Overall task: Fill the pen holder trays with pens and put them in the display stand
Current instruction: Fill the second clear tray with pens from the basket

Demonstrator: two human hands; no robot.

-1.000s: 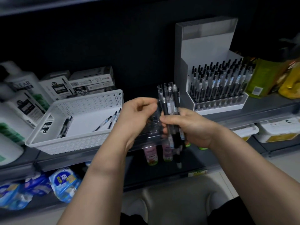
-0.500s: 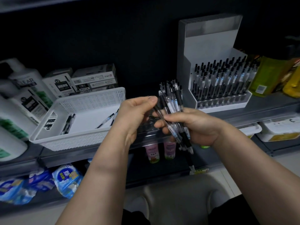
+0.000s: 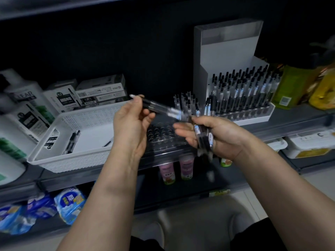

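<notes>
Dark shelving unit, grey shelf (image 3: 290, 122) at working height. On it, right: white display stand (image 3: 226, 51) with one filled row of black-capped pens (image 3: 244, 95) standing upright in its base. Left: white perforated basket (image 3: 54, 142), a few loose pens (image 3: 71, 142) lying flat inside. Behind the basket are stacked pen boxes (image 3: 101, 91); further left are white bottles (image 3: 21, 109). Between basket and stand, at the shelf's front edge, sits the clear pen holder tray (image 3: 163, 140); the sockets I can see are unfilled. My left hand (image 3: 132, 129) is raised above the tray's left end, thumb and fingers pinching a black pen (image 3: 159, 107) near its tip end; the pen lies almost level, its far end reaching toward my other hand. One pen or two — blur prevents a count. My right hand (image 3: 223, 138) is beside the tray's right end, fingers curled round a bundle of pens (image 3: 188, 105), caps up, fanned slightly.
</notes>
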